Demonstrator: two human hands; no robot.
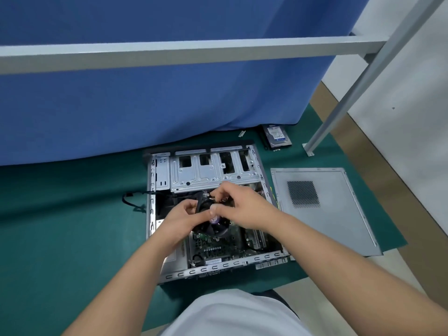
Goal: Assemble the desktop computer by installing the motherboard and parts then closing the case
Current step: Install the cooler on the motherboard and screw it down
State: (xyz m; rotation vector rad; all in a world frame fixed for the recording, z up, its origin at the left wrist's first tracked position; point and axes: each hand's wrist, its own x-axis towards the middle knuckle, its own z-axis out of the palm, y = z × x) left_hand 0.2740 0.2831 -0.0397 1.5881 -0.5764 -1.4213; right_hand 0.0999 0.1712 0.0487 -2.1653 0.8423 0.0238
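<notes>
Right over the open case [155, 214], both hands are on the cooler [214, 225], which sits above the board [213, 248] roughly mid-case. Left hand [180, 220] has its fingers curled round the fan's left rim, right hand [238, 208] pinches the far edge from the other side, thumb on top. So both are clamped on it, one per side. Can't tell if it's seated yet or just hovering, the hands cover the mounts.

Handling-wise I'd guess it's a stiff, fairly hefty lump: plastic fan on a metal heatsink. Frame edges are the place to hold, like here. Keep fingers off the blades and off the underside. Board under it is the fragile bit, so lower it straight, no sliding.

Count: one case, one cooler, one board, one side panel [324, 209] lying flat right of the grip, one hard drive [277, 137] beyond it near the blue curtain [169, 105], with a few tiny screws beside it, too small to count. One black cable [132, 198] hangs out left of the grip.
</notes>
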